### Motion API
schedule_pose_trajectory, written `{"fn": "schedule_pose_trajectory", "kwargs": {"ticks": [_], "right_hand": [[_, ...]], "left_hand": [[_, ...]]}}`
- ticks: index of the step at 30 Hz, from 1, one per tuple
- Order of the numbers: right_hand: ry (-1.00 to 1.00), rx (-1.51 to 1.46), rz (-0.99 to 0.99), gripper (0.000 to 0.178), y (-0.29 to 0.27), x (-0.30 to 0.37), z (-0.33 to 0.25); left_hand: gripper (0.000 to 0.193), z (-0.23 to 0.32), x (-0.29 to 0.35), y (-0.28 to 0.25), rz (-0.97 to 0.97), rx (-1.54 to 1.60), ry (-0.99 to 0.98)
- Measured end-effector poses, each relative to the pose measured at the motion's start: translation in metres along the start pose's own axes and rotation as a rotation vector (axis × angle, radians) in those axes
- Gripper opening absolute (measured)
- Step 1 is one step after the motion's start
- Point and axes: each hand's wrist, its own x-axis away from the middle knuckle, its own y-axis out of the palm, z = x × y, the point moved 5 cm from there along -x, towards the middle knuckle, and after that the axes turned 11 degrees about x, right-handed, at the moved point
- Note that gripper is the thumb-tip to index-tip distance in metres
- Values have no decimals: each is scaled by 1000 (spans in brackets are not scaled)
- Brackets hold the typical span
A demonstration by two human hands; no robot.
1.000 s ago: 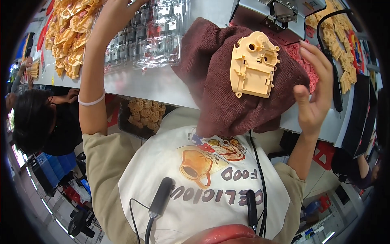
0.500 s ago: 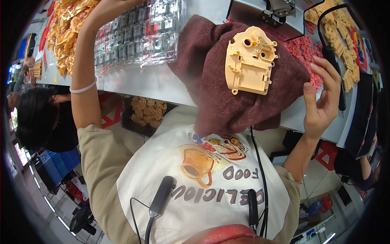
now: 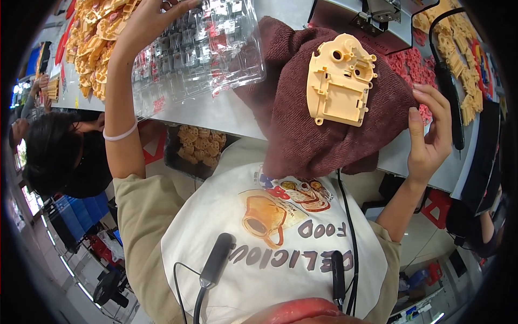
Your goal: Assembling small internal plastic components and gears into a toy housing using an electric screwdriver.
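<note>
A cream plastic housing [image 3: 341,81], with round holes and a rectangular recess, lies on a folded maroon towel [image 3: 294,129]. My right hand [image 3: 431,129] is open beside the towel's right edge, thumb and fingers apart, holding nothing. At the upper left, my left hand [image 3: 154,21] reaches over a clear plastic tray [image 3: 237,70], its fingers bent at the tray's far side and partly cut off by the picture's edge. Rows of small grey metal parts [image 3: 186,54] show through the tray's pockets. The tray overlaps the table's near side at a slant.
A heap of cream plastic parts [image 3: 102,48] lies left of the tray. Behind the towel stands a metal device [image 3: 372,27]. Pink parts [image 3: 407,65] and more cream parts [image 3: 458,59] lie right. A black bin [image 3: 197,151] holds cream parts below the table edge. A co-worker [image 3: 59,151] sits left.
The clear tray has shifted right toward the towel, its near right corner now overlapping the towel's left side. My left hand has come lower into view. My right hand stays by the towel.
</note>
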Motion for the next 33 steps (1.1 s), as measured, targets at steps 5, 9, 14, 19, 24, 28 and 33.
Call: {"fn": "schedule_pose_trajectory", "kwargs": {"ticks": [5,9,14,19,24,28,33], "right_hand": [[-9,-19,10,19,6,-1,-2],[4,-27,27,18,5,1,3],[47,-28,21,17,5,4,8],[49,-28,40,16,4,2,9],[51,-19,30,15,4,3,10],[65,-27,40,15,2,7,15],[80,-11,43,15,0,8,18]], "left_hand": [[26,-4,-5,-7,-19,16,-72],[28,-21,-19,-8,33,144,-32],[32,-5,-23,-4,-104,589,413],[32,15,-17,-9,21,38,157],[37,-2,-25,-5,15,-106,199],[35,26,-19,0,22,-134,87],[27,7,-14,-8,83,-117,194]]}}
